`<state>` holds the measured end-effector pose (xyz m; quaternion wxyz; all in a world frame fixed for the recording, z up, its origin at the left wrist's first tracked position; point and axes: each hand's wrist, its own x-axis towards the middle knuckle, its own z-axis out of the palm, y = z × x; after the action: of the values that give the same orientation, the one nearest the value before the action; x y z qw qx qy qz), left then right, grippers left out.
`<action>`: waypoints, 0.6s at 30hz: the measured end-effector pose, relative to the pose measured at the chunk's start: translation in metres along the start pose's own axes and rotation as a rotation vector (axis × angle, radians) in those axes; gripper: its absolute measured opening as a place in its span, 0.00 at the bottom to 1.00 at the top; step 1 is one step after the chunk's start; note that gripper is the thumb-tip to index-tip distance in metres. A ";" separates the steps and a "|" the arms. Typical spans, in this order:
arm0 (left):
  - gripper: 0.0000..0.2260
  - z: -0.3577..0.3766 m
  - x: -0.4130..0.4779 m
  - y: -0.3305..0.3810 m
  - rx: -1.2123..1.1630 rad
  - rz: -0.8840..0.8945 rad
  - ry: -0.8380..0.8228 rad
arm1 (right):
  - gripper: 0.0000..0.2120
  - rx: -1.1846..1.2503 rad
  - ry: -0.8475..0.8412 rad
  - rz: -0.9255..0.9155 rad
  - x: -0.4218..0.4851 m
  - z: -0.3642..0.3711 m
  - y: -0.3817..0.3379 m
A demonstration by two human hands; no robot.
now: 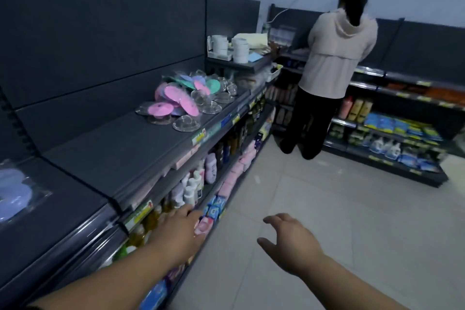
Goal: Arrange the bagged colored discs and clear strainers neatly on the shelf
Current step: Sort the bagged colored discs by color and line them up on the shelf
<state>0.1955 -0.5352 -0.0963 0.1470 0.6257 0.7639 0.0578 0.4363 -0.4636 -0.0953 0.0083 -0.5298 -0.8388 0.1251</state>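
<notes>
Holding the left hand out just below the front edge of the top shelf, in front of the bottles racked beneath it, fingers relaxed and gripping nothing. Holding the right hand out over the floor tiles, farther from the top shelf, thumb and fingers spread, also carrying nothing. Judging by both arms pointing up the aisle, probably making for the stock rather than handling it yet.

Finding the bagged colored discs (pink, mint, lilac) jumbled in a heap toward the far end of the top shelf, overlapping at all angles. Finding the clear strainers scattered round that heap near the shelf's front lip, so needing sorting into rows. Noting one lilac bagged disc lying apart at the near end of the top shelf. Treating the stretch between as likely room for neat rows.

Seeing yellow-and-green price tags along the top shelf's front rail, but failing to read any word or brand through the blur.
</notes>
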 end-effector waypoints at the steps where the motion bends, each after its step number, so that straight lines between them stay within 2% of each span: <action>1: 0.26 -0.005 0.025 -0.004 -0.006 0.014 0.018 | 0.27 -0.010 0.015 0.001 0.023 -0.005 0.000; 9: 0.24 -0.081 0.193 -0.050 -0.012 0.044 0.161 | 0.29 -0.017 0.102 -0.008 0.206 -0.069 -0.033; 13: 0.25 -0.110 0.252 -0.081 -0.056 -0.009 0.219 | 0.29 0.009 0.150 -0.049 0.288 -0.093 -0.056; 18: 0.25 -0.123 0.298 -0.113 -0.108 -0.102 0.261 | 0.28 0.071 0.132 -0.116 0.364 -0.101 -0.071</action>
<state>0.0012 -0.2576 -0.0557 0.0825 0.5645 0.8030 0.1722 0.2282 -0.1482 -0.0254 0.0897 -0.4867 -0.8608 0.1189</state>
